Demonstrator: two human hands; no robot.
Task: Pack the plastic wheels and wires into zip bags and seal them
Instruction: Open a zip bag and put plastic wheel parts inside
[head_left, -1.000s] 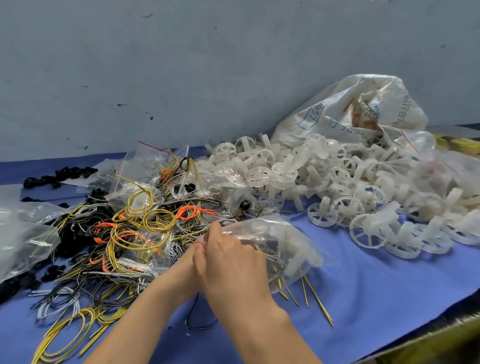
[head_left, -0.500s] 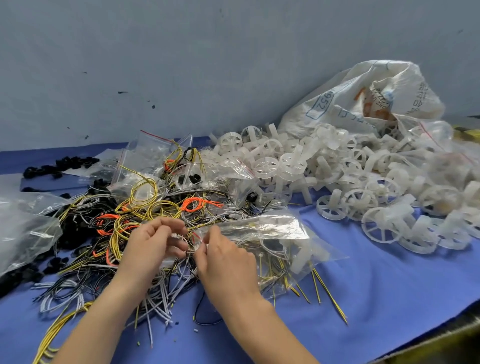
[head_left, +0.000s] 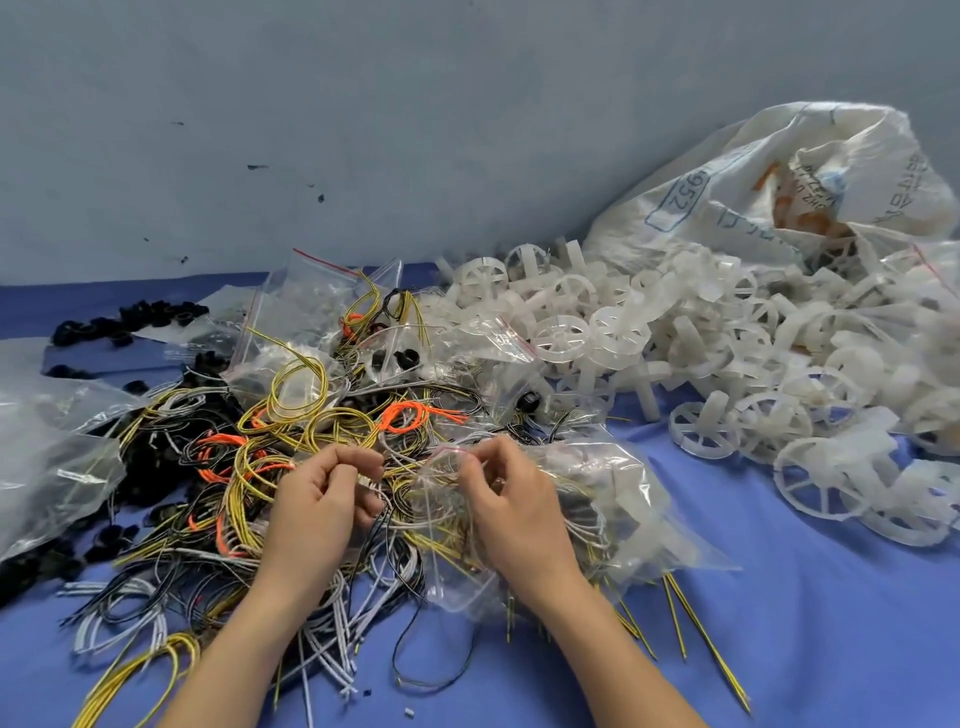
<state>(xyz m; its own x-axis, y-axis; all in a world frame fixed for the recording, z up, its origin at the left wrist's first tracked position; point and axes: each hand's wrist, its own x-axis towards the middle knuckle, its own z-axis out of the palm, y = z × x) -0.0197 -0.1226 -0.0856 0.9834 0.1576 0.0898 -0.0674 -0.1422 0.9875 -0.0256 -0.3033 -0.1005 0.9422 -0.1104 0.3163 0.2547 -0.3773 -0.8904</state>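
Observation:
A clear zip bag (head_left: 613, 499) holding wires and a white wheel lies on the blue cloth in front of me. My right hand (head_left: 514, 504) pinches its mouth edge at the left end. My left hand (head_left: 322, 499) is closed just left of the bag, fingers curled over the wire pile; whether it pinches the bag edge or wires I cannot tell. A tangle of yellow, orange, black and white wires (head_left: 270, 457) spreads left and centre. A heap of white plastic wheels (head_left: 727, 364) fills the right.
A large white woven sack (head_left: 779, 192) leans on the grey wall at the back right. Several clear zip bags (head_left: 317, 301) lie behind the wires. Black rings (head_left: 130, 322) sit at the far left, beside a big clear bag (head_left: 47, 467).
My hands have moved apart: the left came out from under the right and shifted left, while the right stays at the bag's mouth. The view has tilted slightly.

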